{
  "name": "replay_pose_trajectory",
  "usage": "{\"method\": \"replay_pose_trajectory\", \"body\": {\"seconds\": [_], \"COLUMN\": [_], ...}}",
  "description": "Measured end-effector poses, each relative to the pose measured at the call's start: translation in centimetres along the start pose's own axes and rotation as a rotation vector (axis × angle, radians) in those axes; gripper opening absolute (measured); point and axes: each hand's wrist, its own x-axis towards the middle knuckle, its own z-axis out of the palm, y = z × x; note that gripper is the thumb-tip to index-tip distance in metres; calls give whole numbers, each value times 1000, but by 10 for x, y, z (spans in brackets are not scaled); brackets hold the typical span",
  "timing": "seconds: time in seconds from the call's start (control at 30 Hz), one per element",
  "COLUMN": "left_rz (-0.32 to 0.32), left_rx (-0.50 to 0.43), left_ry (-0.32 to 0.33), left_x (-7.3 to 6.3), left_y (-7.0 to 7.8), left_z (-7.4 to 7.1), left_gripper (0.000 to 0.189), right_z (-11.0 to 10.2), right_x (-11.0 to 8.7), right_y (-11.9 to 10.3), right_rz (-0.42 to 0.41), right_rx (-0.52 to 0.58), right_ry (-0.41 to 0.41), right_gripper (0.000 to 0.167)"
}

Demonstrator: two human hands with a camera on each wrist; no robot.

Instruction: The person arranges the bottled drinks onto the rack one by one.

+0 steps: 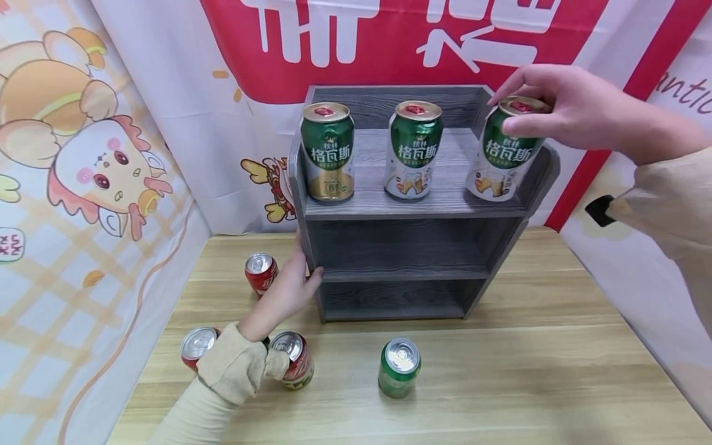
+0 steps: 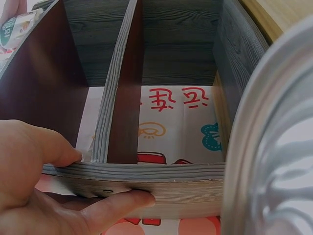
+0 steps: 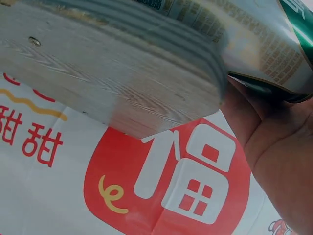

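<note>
I see the left hand (image 1: 289, 287) grip the shelf (image 1: 414, 214) at eight o'clock, the right hand (image 1: 578, 111) a can (image 1: 503, 154) at two; wooden counter (image 1: 500, 371) beneath, printed cloth (image 1: 400, 43) at twelve.

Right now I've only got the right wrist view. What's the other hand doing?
Observer: The left hand grips the left side panel of the gray shelf.
Operator: Anything on the table in front of the shelf?
Observer: A green can, standing upright on the table.
Operator: And left of that can?
Observer: Three red cans, near the left hand and forearm.
</note>
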Motion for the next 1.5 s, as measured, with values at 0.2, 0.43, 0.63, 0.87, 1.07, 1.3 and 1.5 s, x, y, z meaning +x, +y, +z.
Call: {"method": "replay_pose_trajectory", "body": {"seconds": [0.2, 0.43, 0.63, 0.87, 1.07, 1.3, 1.5], "left_rz": [-1, 8, 15, 13, 16, 13, 7], "left_rx": [-4, 10, 26, 20, 17, 13, 16], "left_ry": [2, 2, 9, 8, 9, 11, 12], "left_x": [-1, -1, -1, -1, -1, -1, -2], "left_y": [0, 0, -1, -1, -1, -1, 0], "left_z": [0, 0, 0, 1, 0, 0, 0], "left_gripper": [93, 92, 92, 92, 94, 95, 94], "right_z": [2, 2, 2, 2, 1, 1, 0], "right_x": [5, 8, 12, 15, 16, 16, 15], "right_y": [-2, 0, 3, 5, 6, 6, 9], "right_rz": [-2, -32, -31, -32, -21, 1, 4], "right_rx": [-41, 1, 13, 11, 32, 44, 61], "right_ry": [-38, -60, -85, -109, -118, -124, -130], "right_gripper": [50, 48, 49, 50, 51, 53, 56]}}
